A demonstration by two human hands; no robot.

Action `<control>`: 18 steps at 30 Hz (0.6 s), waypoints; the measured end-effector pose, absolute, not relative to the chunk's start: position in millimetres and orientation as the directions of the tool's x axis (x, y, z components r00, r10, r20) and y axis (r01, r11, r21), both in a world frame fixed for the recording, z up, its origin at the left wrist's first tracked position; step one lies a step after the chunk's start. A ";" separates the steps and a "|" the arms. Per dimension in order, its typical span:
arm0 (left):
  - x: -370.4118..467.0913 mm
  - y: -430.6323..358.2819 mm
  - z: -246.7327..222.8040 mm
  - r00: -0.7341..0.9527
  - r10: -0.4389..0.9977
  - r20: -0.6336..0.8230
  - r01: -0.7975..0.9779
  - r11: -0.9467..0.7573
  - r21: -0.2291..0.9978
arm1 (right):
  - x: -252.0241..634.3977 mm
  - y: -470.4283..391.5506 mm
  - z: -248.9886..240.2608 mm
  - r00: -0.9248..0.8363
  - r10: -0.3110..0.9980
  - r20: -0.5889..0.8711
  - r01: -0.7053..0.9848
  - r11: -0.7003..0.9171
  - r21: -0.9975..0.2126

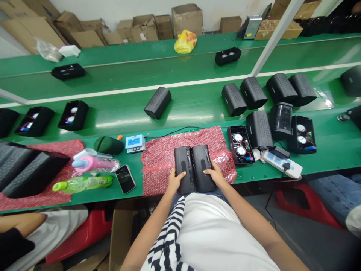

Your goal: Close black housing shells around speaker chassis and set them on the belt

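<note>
Two black speaker housings lie side by side over the near edge of a red bubble-wrap mat (160, 154). My left hand (175, 181) is closed on the left speaker housing (184, 182), thumb on its top face. Gripped from the right side by my right hand (216, 175) is the right speaker housing (203, 180), with that thumb also on top. The two housings are close together at their inner long edges. Beyond the mat's left corner sits a small blue-screened device (135, 143), its black cable running off to the right.
An open speaker shell (241, 145) with round drivers, several closed speakers and a power strip (282, 164) stand at right. To the left lie a phone (125, 178), a green bottle (83, 183) and a pink-topped bottle (96, 164). A black speaker (158, 102) rests on the green conveyor. People sit either side.
</note>
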State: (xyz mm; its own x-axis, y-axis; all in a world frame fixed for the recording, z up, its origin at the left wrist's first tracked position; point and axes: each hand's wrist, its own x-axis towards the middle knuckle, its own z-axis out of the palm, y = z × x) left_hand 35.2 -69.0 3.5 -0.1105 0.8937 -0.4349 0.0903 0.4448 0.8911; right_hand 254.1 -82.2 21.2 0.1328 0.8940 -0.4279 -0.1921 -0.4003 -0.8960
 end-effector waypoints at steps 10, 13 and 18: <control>36.3 -70.0 2.3 -0.108 0.905 -0.411 0.100 0.421 0.902 | 253.7 -81.4 26.6 0.128 0.893 -0.431 -0.215 -0.399 -0.891; 37.1 -69.8 4.5 -0.113 0.901 -0.418 0.088 0.428 0.899 | 254.3 -81.8 23.7 0.131 0.895 -0.426 -0.209 -0.395 -0.894; 37.1 -69.9 4.1 -0.102 0.907 -0.410 0.098 0.419 0.903 | 254.1 -82.2 21.5 0.127 0.890 -0.438 -0.218 -0.405 -0.888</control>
